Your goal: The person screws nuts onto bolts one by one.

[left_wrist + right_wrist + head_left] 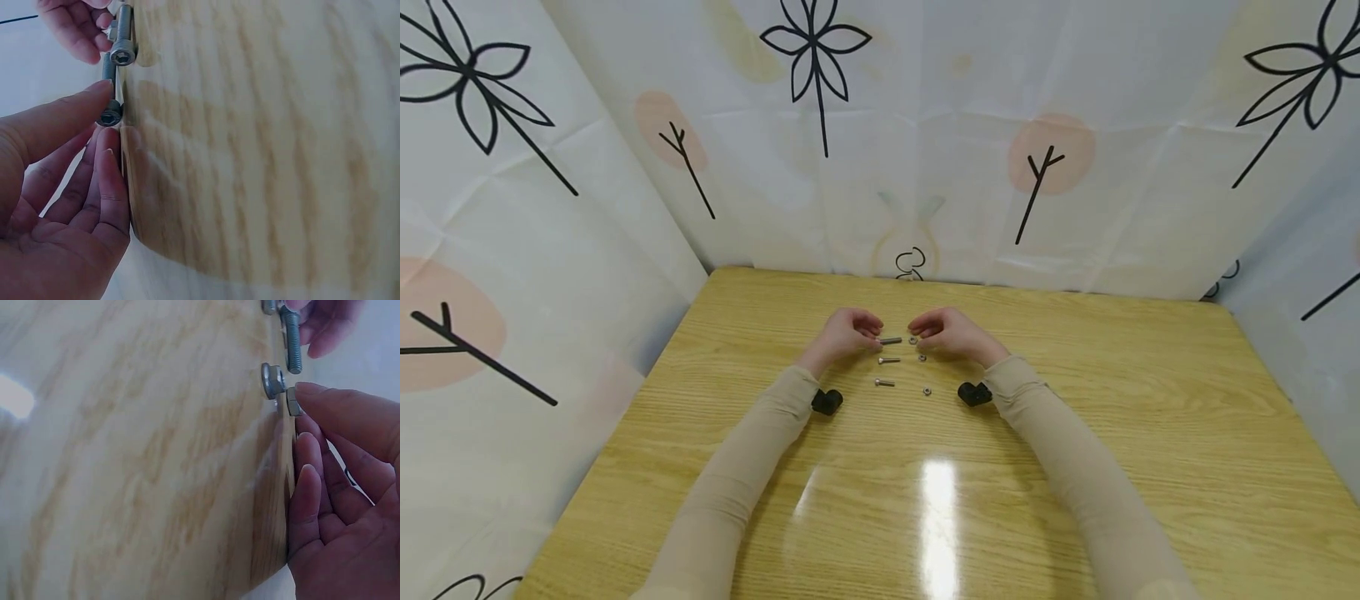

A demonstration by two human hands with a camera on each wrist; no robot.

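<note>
On the wooden table, three socket-head bolts lie in a column: a far bolt (pixel 891 341), a middle bolt (pixel 889 360) and a near bolt (pixel 884 383). Three nuts lie to their right: a far nut (pixel 913 340), a middle nut (pixel 922 357) and a near nut (pixel 927 391). My left hand (pixel 848 333) is at the far bolt, thumb tip beside its head (pixel 109 114), with a gap between thumb and fingers. Opposite it, my right hand (pixel 952 333) has its thumb at the far nut (pixel 293 401), the other fingers loosely bent and apart from the thumb.
Patterned white cloth (pixel 917 150) surrounds the table (pixel 865 517) at the back and both sides. Black wrist-worn devices (pixel 827 402) show under each forearm. A bright light reflection (pixel 938 517) lies on the near tabletop.
</note>
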